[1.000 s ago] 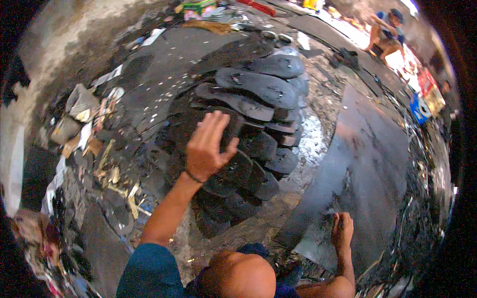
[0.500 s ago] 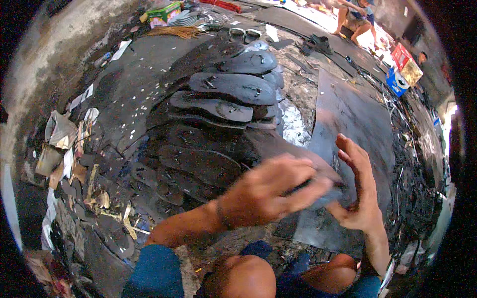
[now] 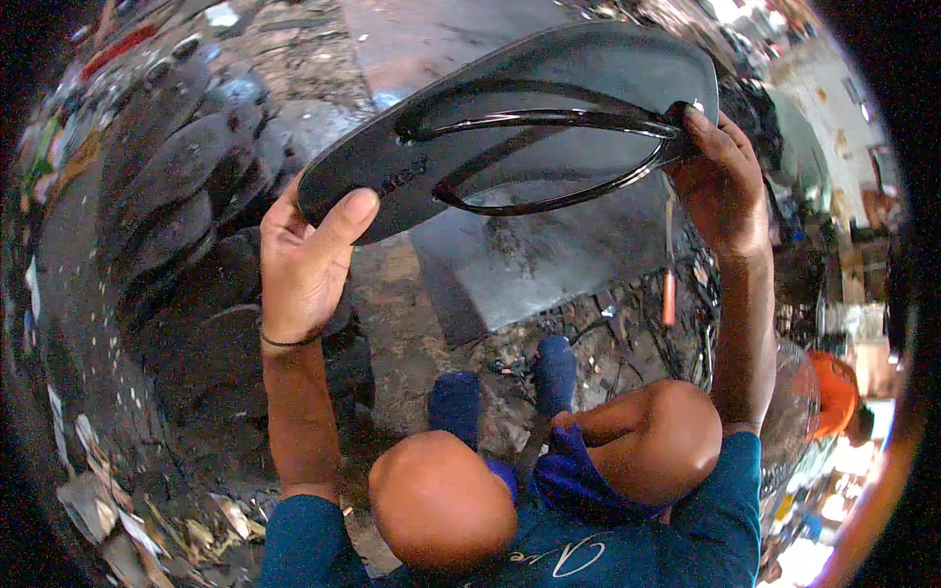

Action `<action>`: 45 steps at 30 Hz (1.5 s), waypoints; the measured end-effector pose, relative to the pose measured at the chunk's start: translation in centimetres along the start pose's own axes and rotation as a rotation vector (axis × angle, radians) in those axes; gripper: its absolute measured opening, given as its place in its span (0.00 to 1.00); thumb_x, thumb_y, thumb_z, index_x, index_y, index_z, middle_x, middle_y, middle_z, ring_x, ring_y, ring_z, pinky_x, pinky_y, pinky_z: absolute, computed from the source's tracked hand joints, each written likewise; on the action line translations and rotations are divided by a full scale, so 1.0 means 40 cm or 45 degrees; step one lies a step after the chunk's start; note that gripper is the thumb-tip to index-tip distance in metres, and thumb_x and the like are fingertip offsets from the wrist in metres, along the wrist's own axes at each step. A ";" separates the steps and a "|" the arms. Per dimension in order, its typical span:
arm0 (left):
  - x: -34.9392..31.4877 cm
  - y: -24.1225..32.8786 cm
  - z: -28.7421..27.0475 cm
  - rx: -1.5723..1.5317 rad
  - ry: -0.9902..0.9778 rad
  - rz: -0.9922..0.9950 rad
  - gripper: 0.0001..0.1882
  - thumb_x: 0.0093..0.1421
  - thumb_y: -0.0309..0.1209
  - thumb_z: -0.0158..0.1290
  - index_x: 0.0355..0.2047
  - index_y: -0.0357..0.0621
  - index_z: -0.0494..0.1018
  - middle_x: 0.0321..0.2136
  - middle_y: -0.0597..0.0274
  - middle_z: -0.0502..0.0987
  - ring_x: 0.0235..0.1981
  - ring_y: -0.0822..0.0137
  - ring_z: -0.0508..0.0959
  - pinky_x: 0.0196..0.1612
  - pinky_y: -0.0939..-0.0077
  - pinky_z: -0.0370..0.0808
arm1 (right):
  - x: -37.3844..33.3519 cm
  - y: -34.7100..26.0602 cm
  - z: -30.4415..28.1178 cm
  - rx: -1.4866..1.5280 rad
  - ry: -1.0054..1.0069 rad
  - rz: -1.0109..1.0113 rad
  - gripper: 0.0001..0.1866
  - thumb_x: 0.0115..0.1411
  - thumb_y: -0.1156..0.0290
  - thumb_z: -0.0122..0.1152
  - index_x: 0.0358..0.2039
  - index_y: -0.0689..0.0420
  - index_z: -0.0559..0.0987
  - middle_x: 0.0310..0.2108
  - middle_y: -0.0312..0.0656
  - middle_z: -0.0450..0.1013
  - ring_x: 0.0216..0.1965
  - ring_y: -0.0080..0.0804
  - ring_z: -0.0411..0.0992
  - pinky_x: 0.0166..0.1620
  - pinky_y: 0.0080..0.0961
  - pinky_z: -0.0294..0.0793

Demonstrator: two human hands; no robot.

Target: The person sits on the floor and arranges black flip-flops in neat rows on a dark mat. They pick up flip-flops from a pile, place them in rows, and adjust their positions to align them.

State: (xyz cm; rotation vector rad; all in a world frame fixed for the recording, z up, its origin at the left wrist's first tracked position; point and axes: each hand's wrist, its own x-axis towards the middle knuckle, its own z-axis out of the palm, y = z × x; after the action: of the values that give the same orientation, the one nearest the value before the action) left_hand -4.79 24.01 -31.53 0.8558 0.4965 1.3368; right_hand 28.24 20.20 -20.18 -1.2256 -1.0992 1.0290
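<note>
A black flip-flop (image 3: 520, 152) with glossy straps is held up and slanted in front of me, its footbed facing me. Its narrower heel end rests in my left hand (image 3: 306, 274), the thumb pressed on top and the fingers mostly hidden behind. At the wider toe end, my right hand (image 3: 723, 181) grips the edge, with the thumb beside the toe post. Both straps arch above the sole and meet near my right thumb.
Dark flip-flop soles lie in a pile (image 3: 196, 167) at the left. A grey sheet (image 3: 549, 260) is spread on the floor below the flip-flop. Right of it lies a thin tool with an orange handle (image 3: 668, 299). Scraps (image 3: 98, 500) litter the lower left.
Both hands have risen from low over the sheet, and the flip-flop is now stretched between them in plain sight. My view has swung right, so the pile sits farther left.
</note>
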 end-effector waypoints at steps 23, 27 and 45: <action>-0.153 -0.425 -0.052 1.068 0.140 -0.605 0.26 0.57 0.33 0.68 0.54 0.36 0.75 0.36 0.67 0.77 0.35 0.76 0.76 0.40 0.80 0.77 | -0.199 0.721 -0.313 -0.302 0.307 0.515 0.26 0.59 0.62 0.72 0.54 0.60 0.76 0.40 0.40 0.77 0.39 0.24 0.75 0.39 0.24 0.77; -0.216 -0.480 -0.095 1.141 0.344 -0.738 0.26 0.56 0.32 0.69 0.50 0.32 0.75 0.37 0.62 0.79 0.35 0.74 0.78 0.37 0.79 0.78 | -0.216 0.813 -0.304 -0.346 0.189 0.538 0.26 0.58 0.61 0.72 0.53 0.61 0.77 0.40 0.40 0.78 0.39 0.25 0.75 0.39 0.24 0.78; -0.343 -0.466 -0.103 0.689 0.397 -1.261 0.21 0.62 0.31 0.62 0.50 0.32 0.71 0.38 0.59 0.79 0.36 0.70 0.80 0.37 0.75 0.82 | -0.193 0.744 -0.459 0.375 0.437 0.515 0.16 0.69 0.58 0.60 0.52 0.51 0.76 0.41 0.26 0.75 0.40 0.18 0.73 0.39 0.24 0.75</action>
State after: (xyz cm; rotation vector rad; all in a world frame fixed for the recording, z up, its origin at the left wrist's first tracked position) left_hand 1.21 11.65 -50.60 0.6626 1.3593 0.3992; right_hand 44.70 11.56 -50.77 -1.3464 -0.4237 1.1783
